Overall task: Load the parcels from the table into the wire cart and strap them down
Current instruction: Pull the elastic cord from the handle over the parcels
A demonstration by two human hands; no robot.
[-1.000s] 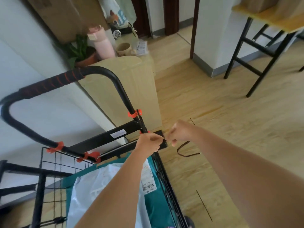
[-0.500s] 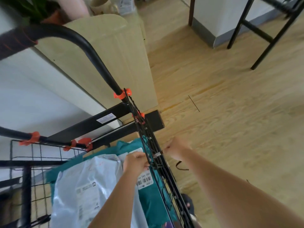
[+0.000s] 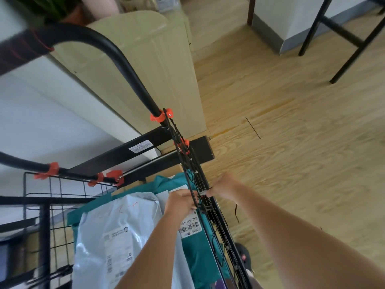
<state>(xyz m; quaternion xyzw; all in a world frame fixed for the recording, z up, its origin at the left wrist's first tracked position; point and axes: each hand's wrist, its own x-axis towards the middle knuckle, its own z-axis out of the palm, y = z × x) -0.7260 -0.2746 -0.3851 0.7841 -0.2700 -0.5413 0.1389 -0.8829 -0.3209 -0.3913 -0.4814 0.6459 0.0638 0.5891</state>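
Note:
The black wire cart [image 3: 216, 228] with orange clips stands below me, its curved handle [image 3: 125, 65] at upper left. Inside lie a pale grey mailer parcel [image 3: 116, 236] and a teal parcel [image 3: 200, 249] with a barcode label. My left hand [image 3: 180, 203] is inside the cart at the right side wall, fingers curled on a thin black strap at the wires. My right hand [image 3: 225, 188] is outside the same wall and pinches the strap's small pale end piece [image 3: 203, 192]. A loose strap tail [image 3: 236, 213] hangs below my right wrist.
A pale wooden cabinet [image 3: 166, 69] stands just beyond the cart, with a plant and cups on top. Black table legs [image 3: 350, 40] stand on the wooden floor at upper right. A white wall runs along the left.
Both hands have moved down from the cart's upper corner bar to the right side wall, still holding the strap. The view has tilted downward.

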